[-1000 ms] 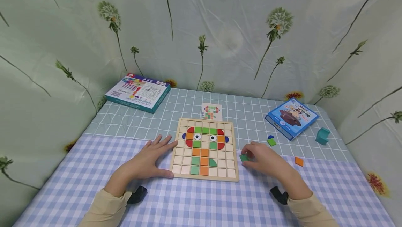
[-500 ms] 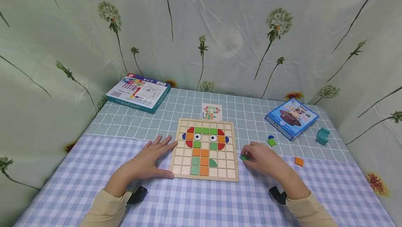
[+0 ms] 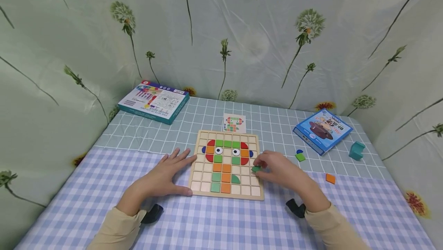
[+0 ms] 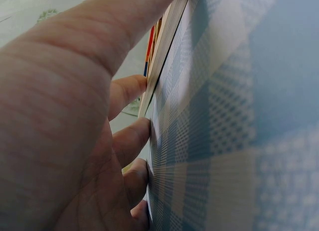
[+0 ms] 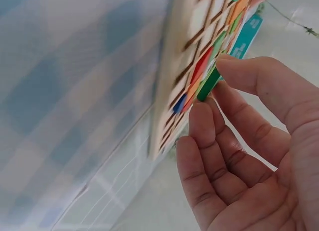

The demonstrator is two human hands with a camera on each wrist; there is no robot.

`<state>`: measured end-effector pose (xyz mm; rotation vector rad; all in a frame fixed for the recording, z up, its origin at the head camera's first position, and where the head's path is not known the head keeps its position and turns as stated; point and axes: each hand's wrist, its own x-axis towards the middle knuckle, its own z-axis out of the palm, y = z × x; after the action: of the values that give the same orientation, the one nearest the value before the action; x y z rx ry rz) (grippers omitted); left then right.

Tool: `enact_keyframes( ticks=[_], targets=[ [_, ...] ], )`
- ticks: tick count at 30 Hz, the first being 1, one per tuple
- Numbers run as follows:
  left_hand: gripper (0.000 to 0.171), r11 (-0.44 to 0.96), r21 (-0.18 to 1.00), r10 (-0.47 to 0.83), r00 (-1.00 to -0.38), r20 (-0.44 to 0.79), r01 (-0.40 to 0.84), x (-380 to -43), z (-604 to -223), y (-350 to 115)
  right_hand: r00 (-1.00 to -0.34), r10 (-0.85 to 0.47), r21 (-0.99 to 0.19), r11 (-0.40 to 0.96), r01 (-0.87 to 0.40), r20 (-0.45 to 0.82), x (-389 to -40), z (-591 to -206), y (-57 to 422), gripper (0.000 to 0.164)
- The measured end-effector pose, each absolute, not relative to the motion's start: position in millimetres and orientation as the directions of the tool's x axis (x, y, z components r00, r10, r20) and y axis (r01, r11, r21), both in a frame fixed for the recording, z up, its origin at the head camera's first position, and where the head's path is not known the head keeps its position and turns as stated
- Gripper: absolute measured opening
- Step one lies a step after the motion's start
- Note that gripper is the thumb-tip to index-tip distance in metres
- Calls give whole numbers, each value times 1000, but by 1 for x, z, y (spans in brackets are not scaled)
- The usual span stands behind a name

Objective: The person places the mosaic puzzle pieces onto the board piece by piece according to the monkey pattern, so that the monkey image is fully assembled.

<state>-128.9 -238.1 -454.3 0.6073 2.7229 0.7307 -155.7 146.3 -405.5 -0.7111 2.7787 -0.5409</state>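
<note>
A wooden grid board (image 3: pixel 204 180) holds colored tiles laid out as a face with round eyes above an orange and green column. With fingers spread, my left hand (image 3: pixel 162 177) rests on the cloth, its thumb and index fingertip touching the board's left edge. Over the board's right edge, my right hand (image 3: pixel 280 169) pinches a green tile (image 5: pixel 210 84) between thumb and fingers. The tile's full shape is partly covered by the fingertips. Just behind the board lies a picture card (image 3: pixel 235 122) with a similar design.
Right of the board lie a light green tile (image 3: pixel 300 157), a blue half-round piece (image 3: pixel 299 151) and an orange tile (image 3: pixel 330 178). A blue box (image 3: pixel 322 130) and a teal holder (image 3: pixel 356 150) stand farther right. Another box (image 3: pixel 154 102) lies at the back left.
My right hand has carried the green tile leftward, from the cloth beside the board to above its right edge. The left hand stays in place.
</note>
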Motion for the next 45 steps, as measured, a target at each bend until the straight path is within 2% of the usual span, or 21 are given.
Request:
enact_keyframes(
  ticks=[20, 29, 45],
  targets=[
    [110, 789, 513, 461, -878, -129, 339, -131, -454, -238, -717, -690, -494, 658, -569, -94, -177, -401, 67, 15],
    [109, 779, 516, 474, -873, -115, 355, -130, -455, -240, -661, -747, -447, 616, -649, -69, -183, -406, 37, 18],
    [109, 782, 517, 470, -874, -124, 348, -129, -453, -239, -627, -771, -423, 608, -672, -112, -189, -413, 19, 17]
  ],
)
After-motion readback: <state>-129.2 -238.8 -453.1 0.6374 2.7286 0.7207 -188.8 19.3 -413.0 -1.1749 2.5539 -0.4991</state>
